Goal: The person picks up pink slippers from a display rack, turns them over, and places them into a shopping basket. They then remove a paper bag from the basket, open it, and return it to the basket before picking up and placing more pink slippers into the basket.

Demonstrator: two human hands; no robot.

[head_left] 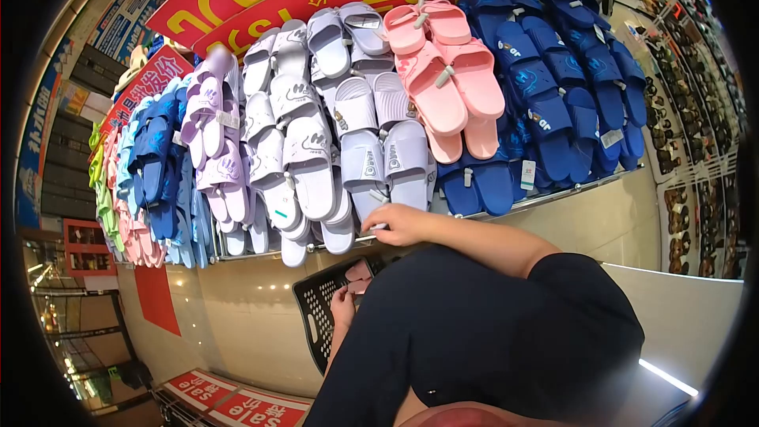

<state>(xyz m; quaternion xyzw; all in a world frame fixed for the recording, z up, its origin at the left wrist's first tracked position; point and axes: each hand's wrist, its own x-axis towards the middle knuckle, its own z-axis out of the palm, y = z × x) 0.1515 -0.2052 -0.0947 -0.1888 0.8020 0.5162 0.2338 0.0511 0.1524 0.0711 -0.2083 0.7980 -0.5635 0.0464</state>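
Note:
My left hand (pixel 342 308) reaches down to a black plastic basket (pixel 322 322) below the rack. Its fingers are closed at the edge of a pair of pink slippers (pixel 358 276), partly hidden by my dark sleeve. My right hand (pixel 399 224) is at the front edge of the rack, just under a pair of pale grey slippers (pixel 387 162). Its fingers are curled around a small pale thing that I cannot make out. White slippers (pixel 310 154) hang to its left, with larger pink slippers (pixel 443 71) above it.
Navy slippers (pixel 545 87) fill the rack's right side; lilac slippers (pixel 219 166) and blue slippers (pixel 156 146) hang farther left. Red price signs (pixel 237 0) stand behind. A metal rail (pixel 553 196) runs along the front. Shelves of shoes (pixel 684 134) line the right.

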